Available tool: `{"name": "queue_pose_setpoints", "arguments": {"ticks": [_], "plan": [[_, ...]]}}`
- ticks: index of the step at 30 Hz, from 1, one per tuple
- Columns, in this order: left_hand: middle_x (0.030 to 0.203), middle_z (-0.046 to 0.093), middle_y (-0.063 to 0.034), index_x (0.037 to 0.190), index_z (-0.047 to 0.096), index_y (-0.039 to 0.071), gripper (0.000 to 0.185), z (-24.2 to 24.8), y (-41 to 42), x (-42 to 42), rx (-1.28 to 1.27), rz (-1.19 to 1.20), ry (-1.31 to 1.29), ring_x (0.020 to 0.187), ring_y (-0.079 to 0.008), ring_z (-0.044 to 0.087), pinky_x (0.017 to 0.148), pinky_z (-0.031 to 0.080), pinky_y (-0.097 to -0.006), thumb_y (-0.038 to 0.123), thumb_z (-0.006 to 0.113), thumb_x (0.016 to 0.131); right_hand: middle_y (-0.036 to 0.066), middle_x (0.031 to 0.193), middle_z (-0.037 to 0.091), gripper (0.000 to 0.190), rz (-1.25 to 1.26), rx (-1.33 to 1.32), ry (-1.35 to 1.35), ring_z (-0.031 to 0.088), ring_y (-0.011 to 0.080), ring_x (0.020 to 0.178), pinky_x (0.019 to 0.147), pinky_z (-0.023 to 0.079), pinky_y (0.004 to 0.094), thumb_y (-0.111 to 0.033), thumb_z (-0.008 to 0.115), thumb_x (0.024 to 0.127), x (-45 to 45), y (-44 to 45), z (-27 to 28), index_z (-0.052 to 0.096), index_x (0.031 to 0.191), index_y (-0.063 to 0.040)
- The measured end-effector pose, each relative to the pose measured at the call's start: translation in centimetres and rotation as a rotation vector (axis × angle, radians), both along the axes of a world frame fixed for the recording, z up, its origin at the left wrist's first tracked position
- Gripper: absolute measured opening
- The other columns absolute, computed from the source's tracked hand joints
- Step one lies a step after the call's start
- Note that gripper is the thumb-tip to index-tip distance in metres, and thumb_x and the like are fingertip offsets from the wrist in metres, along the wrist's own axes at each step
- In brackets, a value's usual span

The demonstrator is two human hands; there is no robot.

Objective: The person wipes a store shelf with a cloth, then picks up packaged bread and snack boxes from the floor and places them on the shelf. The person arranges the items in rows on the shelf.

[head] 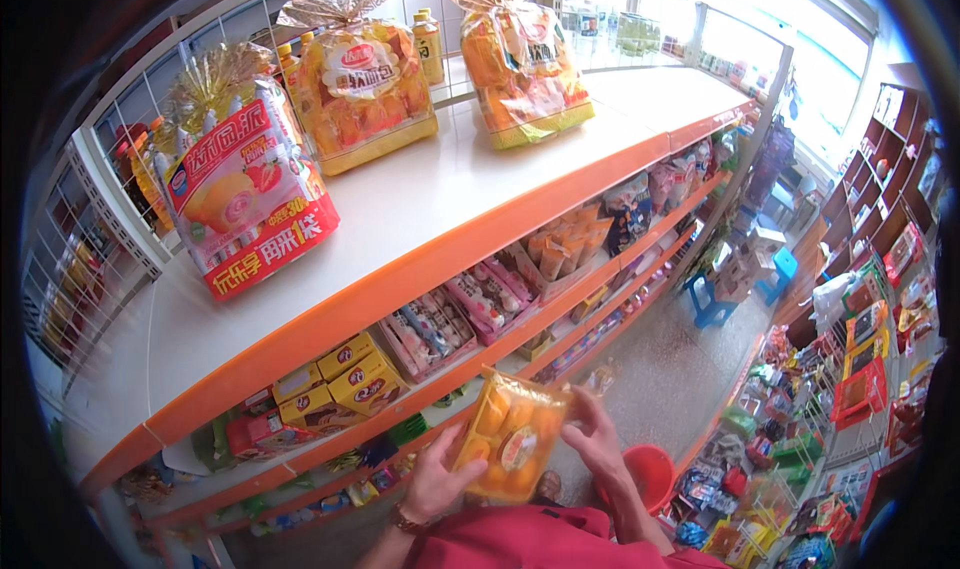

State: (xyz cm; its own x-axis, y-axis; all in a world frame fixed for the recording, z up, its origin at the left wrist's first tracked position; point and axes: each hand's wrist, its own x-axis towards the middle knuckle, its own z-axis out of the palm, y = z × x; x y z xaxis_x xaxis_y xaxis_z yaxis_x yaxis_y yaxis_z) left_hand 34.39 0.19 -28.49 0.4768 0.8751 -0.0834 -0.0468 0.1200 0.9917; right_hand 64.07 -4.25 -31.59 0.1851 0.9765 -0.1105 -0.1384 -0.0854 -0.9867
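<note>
A flat orange-yellow plastic packet of small bread rolls (514,438) is held in front of my body, tilted, with a round printed label on its face. My left hand (439,473) grips its lower left side, thumb across the front. The fingers of my right hand (596,435) hold the packet's upper right edge. Beyond it stands a white shelf top (420,216) with an orange front edge. It carries a pink and red bag of snack pies (251,194) and two gold-tied bags of bread, one in the middle (364,93) and one farther right (521,74).
Yellow boxes (367,381) and pink-wrapped packs (491,299) fill the tier below. A red bucket (649,479) stands on the aisle floor (652,389) near my right arm. Packaged snacks (750,464) crowd the right-hand rack. Blue stools (709,303) stand farther down the aisle.
</note>
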Motion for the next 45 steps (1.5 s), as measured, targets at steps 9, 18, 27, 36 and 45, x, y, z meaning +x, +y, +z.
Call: {"name": "queue_pose_setpoints", "arguments": {"ticks": [9,18,27,36,45], "plan": [[0.130,0.079,-0.0160,0.147,0.067,0.005,0.069,3.9,-1.3,-2.1,0.293,-0.110,0.397,0.121,-0.0217,0.076,0.107,0.057,-0.0371,0.026,0.094,0.087,0.008,0.134,0.073,0.066,0.473,-0.047,-0.125,0.067,0.0179,0.123,0.106,0.054,0.0332,-0.033,0.085,0.101,-0.1,1.3,4.4,0.061,0.152,0.001],[0.135,0.072,-0.0128,0.155,0.055,0.002,0.066,2.2,-3.0,-2.9,-0.013,0.037,-0.019,0.126,-0.0188,0.069,0.111,0.055,-0.0370,0.022,0.085,0.100,0.009,0.132,0.073,0.048,0.243,0.029,0.108,0.071,0.0193,0.119,0.102,0.057,0.0333,-0.020,0.074,0.106,0.6,0.0,1.1,0.061,0.146,0.004],[0.132,0.076,-0.0197,0.139,0.065,0.001,0.036,17.8,-4.4,-6.2,1.087,0.208,-0.095,0.116,-0.0250,0.077,0.096,0.062,-0.0424,0.016,0.072,0.108,0.016,0.155,0.057,0.057,-0.068,0.238,0.179,0.058,0.0322,0.140,0.113,0.053,0.0502,-0.041,0.061,0.114,8.9,6.5,3.8,0.052,0.157,-0.005],[0.111,0.078,-0.0085,0.104,0.077,0.008,0.007,25.5,-5.8,-3.0,1.529,0.426,-0.604,0.077,-0.0130,0.070,0.058,0.044,-0.0301,0.013,0.073,0.100,0.015,0.147,0.063,0.053,-0.281,0.644,-0.159,0.064,0.0287,0.133,0.108,0.058,0.0453,-0.041,0.059,0.115,12.7,12.9,17.1,0.054,0.153,-0.004],[0.114,0.071,-0.0198,0.120,0.062,0.006,0.025,24.0,-1.5,-6.0,1.220,0.357,-0.365,0.087,-0.0266,0.075,0.087,0.061,-0.0429,0.025,0.072,0.107,0.014,0.140,0.069,0.049,-0.492,0.936,-0.277,0.071,0.0252,0.125,0.102,0.063,0.0404,-0.040,0.056,0.117,16.2,15.1,25.7,0.057,0.149,-0.003]]}}
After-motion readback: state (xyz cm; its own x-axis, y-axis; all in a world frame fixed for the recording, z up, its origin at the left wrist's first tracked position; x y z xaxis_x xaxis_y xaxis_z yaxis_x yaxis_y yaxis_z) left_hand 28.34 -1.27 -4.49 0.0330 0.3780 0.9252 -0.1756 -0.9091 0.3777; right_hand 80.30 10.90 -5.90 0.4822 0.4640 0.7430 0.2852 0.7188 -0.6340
